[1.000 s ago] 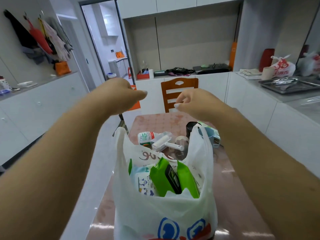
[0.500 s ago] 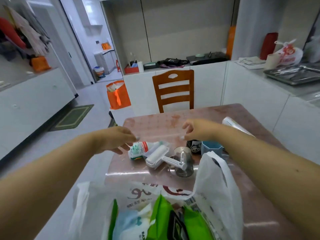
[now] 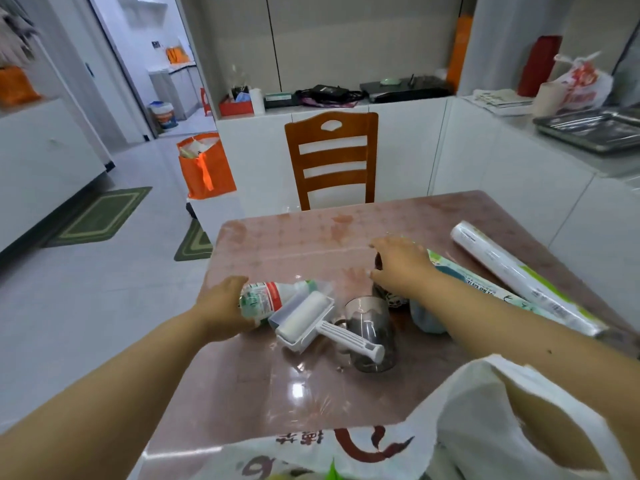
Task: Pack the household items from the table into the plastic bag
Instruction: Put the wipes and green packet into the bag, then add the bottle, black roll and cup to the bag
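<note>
The plastic bag point(image 3: 363, 448) is cut off below (contents hidden); dark jar point(image 3: 379, 263) mostly covered.

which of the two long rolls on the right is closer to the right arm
The roll with the green printed wrapper, running right alongside the right arm; the plain white roll lies beyond it, nearer the table's edge.

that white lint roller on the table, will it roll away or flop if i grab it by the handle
The lint roller probably won't roll: its drum sits in a boxy cover lying flat on the table. The moulded plastic handle looks stiff, so it should lift as one piece and feel light. Its handle end rests against the clear cup, which may get nudged.
</note>
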Motion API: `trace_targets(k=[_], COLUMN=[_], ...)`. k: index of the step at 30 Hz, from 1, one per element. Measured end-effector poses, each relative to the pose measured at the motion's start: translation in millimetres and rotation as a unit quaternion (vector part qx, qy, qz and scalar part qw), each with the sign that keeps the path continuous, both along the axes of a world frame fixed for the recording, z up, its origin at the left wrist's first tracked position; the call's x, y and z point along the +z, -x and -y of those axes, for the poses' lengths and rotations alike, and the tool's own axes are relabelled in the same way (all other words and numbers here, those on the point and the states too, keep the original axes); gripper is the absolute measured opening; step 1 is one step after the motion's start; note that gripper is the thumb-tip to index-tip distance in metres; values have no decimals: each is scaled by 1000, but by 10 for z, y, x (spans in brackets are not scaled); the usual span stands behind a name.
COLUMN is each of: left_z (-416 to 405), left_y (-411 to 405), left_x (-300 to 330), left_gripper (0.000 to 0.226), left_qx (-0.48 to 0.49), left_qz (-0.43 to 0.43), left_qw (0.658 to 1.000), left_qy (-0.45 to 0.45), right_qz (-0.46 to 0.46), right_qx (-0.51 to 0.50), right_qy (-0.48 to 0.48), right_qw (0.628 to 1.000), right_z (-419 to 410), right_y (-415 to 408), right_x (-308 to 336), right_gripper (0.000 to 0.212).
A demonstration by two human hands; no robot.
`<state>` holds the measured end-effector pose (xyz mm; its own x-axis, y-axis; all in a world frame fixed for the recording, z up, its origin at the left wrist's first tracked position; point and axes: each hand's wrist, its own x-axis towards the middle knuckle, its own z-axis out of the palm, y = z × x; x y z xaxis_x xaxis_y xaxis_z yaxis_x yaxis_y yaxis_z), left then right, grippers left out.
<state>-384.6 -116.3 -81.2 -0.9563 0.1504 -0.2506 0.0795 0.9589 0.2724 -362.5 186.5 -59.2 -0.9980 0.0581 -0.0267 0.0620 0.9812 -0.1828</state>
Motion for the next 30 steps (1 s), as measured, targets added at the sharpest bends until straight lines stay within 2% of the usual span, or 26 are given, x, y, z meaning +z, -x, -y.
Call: trace_targets(k=[2,4,7,9,11,14,17,21,25,27,30], left_z=[11,34,14,-47,-81,23,212,350,335,286,181], left_y=[53,106,120,71,12,-38,-117,-297,-547,-713,-1058], left_x=[-144,-255,-339,-362,-356,-334,-204,262,897,1206,1652], left_gripper=[97,101,106,95,77,63,59,43,23,27,75], left_qx=[-8,-19,-20,-10,17,85,154,216,218,197,155], left_qz=[-7,-31,-58,-66,-77,-67,-55,-56,-47,-34,-6], left_qw=[1000,998,992,994,996,993,978,935,863,834,813], left_qy=[19,56,110,90,33,-54,-131,-274,-453,-514,-562], right_qz=[54,107,122,122,105,5,-79,-137,-185,-186,-124], right_qx=[-11,-15,-7,1,9,-1,-45,-39,21,79,156], right_qy=[-81,-121,-142,-128,-99,-36,131,306,387,397,366], right_qw=[995,987,982,984,989,999,987,941,903,895,909], right_z=[-83,-128,-130,-100,-76,-54,-61,-48,61,129,255], right_y=[142,246,334,361,362,310,195,-160,-957,-1417,-2089], right_x=[-51,-126,-210,-236,-247,-124,238,960,1836,2165,2450], right_gripper=[69,75,80,82,71,56,57,46,44,46,50])
